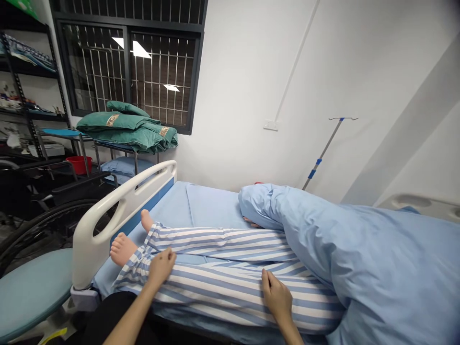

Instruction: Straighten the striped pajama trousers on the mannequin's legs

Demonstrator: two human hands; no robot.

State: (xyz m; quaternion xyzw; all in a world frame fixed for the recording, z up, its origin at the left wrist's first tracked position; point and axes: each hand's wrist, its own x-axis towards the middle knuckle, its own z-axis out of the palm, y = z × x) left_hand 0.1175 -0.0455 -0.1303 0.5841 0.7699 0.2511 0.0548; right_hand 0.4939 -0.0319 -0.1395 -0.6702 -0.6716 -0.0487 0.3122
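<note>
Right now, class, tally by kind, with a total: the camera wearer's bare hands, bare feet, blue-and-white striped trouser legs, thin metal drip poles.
Wearer's bare hands, left hand and right hand: 2
Bare feet, near foot and far foot: 2
Blue-and-white striped trouser legs: 2
Thin metal drip pole: 1
Total: 7

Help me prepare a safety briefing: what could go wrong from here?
The nearer bare foot might knock against the footboard close beside it. The bunched light-blue quilt could slip farther down over the striped pajama trousers, whose upper part it covers.
</note>
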